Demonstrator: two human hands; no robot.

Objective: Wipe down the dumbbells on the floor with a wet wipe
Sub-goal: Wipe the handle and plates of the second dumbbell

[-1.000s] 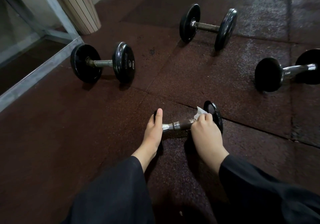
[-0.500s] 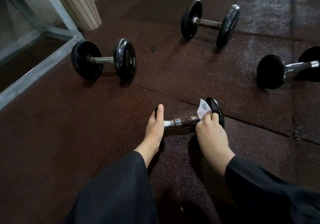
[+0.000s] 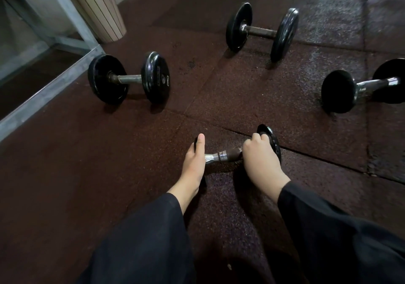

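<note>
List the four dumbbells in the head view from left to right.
Dumbbell beside the metal frame → small dumbbell under both hands → far dumbbell → chrome-handled dumbbell at the right edge.

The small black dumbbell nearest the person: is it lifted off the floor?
No, the small black dumbbell lies on the dark rubber floor between both hands.

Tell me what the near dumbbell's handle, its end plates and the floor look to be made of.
Near dumbbell's handle: metal, chrome-bright at the left end, duller brown, perhaps worn or rusty, toward the right hand. End plate: black with a sheen, probably rubber-coated or painted metal. Floor: dark reddish speckled tiles with seams, likely rubber matting.
</note>
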